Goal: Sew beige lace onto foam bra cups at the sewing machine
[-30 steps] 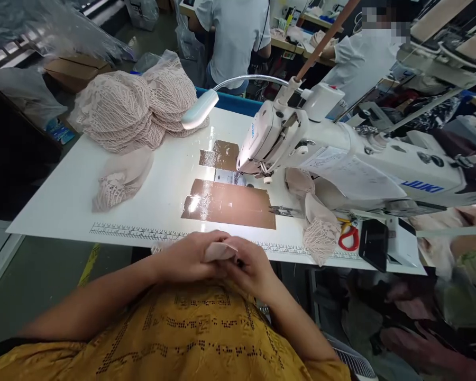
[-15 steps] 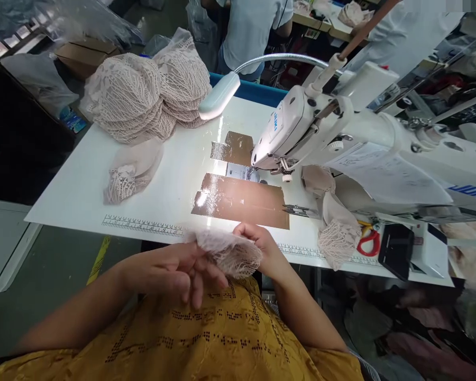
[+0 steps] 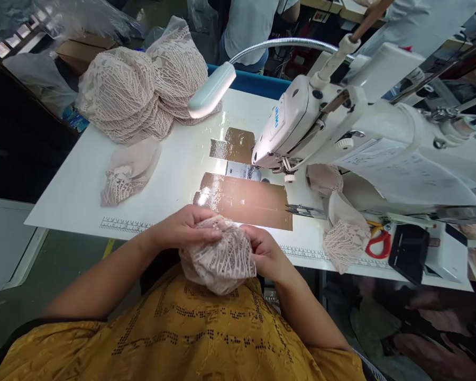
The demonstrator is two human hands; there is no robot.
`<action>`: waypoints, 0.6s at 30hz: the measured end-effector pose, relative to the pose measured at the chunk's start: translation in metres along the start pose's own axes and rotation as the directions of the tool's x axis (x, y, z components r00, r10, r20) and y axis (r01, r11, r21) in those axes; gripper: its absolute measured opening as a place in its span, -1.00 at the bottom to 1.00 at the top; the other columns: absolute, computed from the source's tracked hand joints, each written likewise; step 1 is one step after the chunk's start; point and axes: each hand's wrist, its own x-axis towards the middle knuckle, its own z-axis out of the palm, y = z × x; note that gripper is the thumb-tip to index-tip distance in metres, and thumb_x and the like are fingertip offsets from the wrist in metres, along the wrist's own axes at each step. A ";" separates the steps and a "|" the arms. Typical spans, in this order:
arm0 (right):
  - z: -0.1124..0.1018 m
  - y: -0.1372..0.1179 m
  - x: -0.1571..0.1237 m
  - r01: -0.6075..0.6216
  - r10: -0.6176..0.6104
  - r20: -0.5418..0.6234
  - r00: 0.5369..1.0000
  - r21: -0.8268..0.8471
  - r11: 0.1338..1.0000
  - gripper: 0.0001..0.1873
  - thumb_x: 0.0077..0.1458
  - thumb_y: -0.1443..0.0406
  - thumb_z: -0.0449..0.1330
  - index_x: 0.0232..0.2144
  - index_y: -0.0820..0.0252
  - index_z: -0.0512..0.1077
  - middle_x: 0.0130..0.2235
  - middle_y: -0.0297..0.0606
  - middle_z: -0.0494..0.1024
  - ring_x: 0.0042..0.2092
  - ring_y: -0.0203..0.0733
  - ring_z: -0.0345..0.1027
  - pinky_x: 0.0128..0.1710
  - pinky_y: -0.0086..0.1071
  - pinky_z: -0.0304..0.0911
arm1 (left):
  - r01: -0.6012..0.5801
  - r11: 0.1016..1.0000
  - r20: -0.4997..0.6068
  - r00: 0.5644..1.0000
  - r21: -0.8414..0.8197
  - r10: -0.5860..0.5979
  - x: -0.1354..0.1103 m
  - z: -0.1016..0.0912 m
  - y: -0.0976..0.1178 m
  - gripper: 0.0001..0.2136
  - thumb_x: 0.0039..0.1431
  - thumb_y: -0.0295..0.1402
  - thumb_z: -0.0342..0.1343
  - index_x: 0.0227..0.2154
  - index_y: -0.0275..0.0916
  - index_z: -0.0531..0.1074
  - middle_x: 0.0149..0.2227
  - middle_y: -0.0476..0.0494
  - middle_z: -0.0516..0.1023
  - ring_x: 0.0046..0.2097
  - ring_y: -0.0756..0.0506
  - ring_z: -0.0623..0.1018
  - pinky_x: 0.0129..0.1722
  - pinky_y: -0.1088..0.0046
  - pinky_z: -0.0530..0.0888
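A beige lace fabric piece [image 3: 220,259], rounded like a cup, hangs between my two hands at the table's front edge. My left hand [image 3: 188,227] pinches its upper left rim, thumb on top. On the other side my right hand [image 3: 265,251] is closed on its right edge, with some fingertips hidden by the lace. Beyond my hands stands the sewing machine [image 3: 289,127], its needle area over a metal plate [image 3: 238,170]. Brown tape [image 3: 246,201] covers the table in front of that plate. Thread snips [image 3: 305,210] lie at the tape's right end.
Stacked lace pieces [image 3: 119,95] fill the table's back left, with a single lace piece [image 3: 130,172] before them. A lamp [image 3: 212,90] reaches over the table. At right lie another lace piece [image 3: 345,238], red-handled scissors [image 3: 378,243] and a black phone-like device [image 3: 408,251]. A person [image 3: 248,32] is behind.
My left hand, loose and spread beside the lace piece before, has risen and closed on its upper left rim. The piece now faces me, more opened out. The camera view has shifted slightly.
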 end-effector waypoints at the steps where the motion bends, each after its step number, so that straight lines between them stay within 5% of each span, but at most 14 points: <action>1: -0.003 0.002 -0.002 -0.017 0.016 -0.080 0.997 -0.014 1.000 -0.78 -0.04 0.20 0.36 -0.32 0.15 0.50 -0.49 -0.45 0.37 -0.49 -0.37 0.18 -0.45 -0.47 0.23 | -0.022 1.000 -0.086 0.996 0.017 0.023 -0.004 -0.001 0.001 -0.76 0.17 -0.19 0.17 -0.37 -0.32 0.49 -0.49 -0.03 0.45 -0.49 0.03 0.42 -0.51 0.56 0.35; 4: -0.010 0.009 -0.006 -0.048 0.019 -0.297 0.955 -0.089 0.995 -0.46 0.05 0.24 0.29 0.10 0.08 0.34 -0.49 -0.48 0.35 -0.51 -0.38 0.14 -0.49 -0.50 0.19 | -0.111 0.978 -0.197 0.969 0.177 0.146 -0.018 0.001 0.010 -0.78 0.22 -0.25 0.11 -0.43 -0.29 0.50 -0.56 0.00 0.36 -0.53 0.03 0.34 -0.54 0.54 0.30; 7: -0.010 0.010 -0.004 -0.030 -0.060 -0.358 0.932 -0.241 0.970 -0.27 0.11 0.27 0.25 0.29 0.02 0.11 -0.53 -0.54 0.30 -0.54 -0.38 0.10 -0.50 -0.49 0.18 | -0.222 0.923 0.045 0.975 0.313 0.219 -0.026 0.009 0.024 -0.82 0.23 -0.32 0.07 -0.33 -0.24 0.56 -0.45 -0.12 0.47 -0.43 -0.04 0.43 -0.42 0.46 0.41; 9: -0.008 0.007 -0.001 0.054 -0.154 -0.266 0.952 -0.348 0.936 -0.43 0.14 0.27 0.22 0.20 0.00 0.28 -0.53 -0.51 0.35 -0.52 -0.36 0.17 -0.45 -0.47 0.22 | -0.279 0.868 0.077 0.959 0.410 0.271 -0.024 0.015 0.029 -0.83 0.23 -0.35 0.08 -0.27 -0.21 0.58 -0.21 -0.22 0.53 -0.25 -0.11 0.50 -0.22 0.39 0.46; 12: -0.006 0.002 0.004 0.230 -0.287 -0.088 0.954 -0.400 0.887 -0.78 0.20 0.27 0.15 -0.14 0.06 0.53 -0.37 -0.36 0.53 -0.37 -0.29 0.37 -0.32 -0.42 0.29 | -0.254 0.812 -0.056 0.942 0.525 0.331 -0.012 0.016 0.025 -0.84 0.24 -0.34 0.08 -0.27 -0.20 0.57 -0.09 -0.23 0.50 -0.11 -0.14 0.48 -0.06 0.32 0.42; 15: -0.009 0.000 0.004 0.250 -0.257 0.025 0.966 -0.338 0.907 -0.68 0.28 0.14 0.03 -0.30 0.12 0.53 -0.35 -0.30 0.54 -0.33 -0.25 0.38 -0.28 -0.39 0.30 | -0.222 0.864 -0.096 0.951 0.452 0.295 -0.002 0.011 0.011 -0.81 0.24 -0.32 0.08 -0.39 -0.28 0.52 -0.39 -0.11 0.46 -0.33 -0.03 0.45 -0.29 0.47 0.42; 18: -0.017 0.002 -0.001 0.186 -0.147 0.166 0.975 -0.252 0.950 -0.44 0.29 -0.02 -0.10 -0.44 0.17 0.51 -0.40 -0.27 0.49 -0.36 -0.20 0.35 -0.30 -0.33 0.31 | -0.183 0.920 -0.307 0.904 0.348 0.296 0.000 0.009 0.000 -0.75 0.23 -0.28 0.11 -0.51 -0.31 0.43 -0.49 -0.03 0.37 -0.46 0.04 0.36 -0.48 0.55 0.31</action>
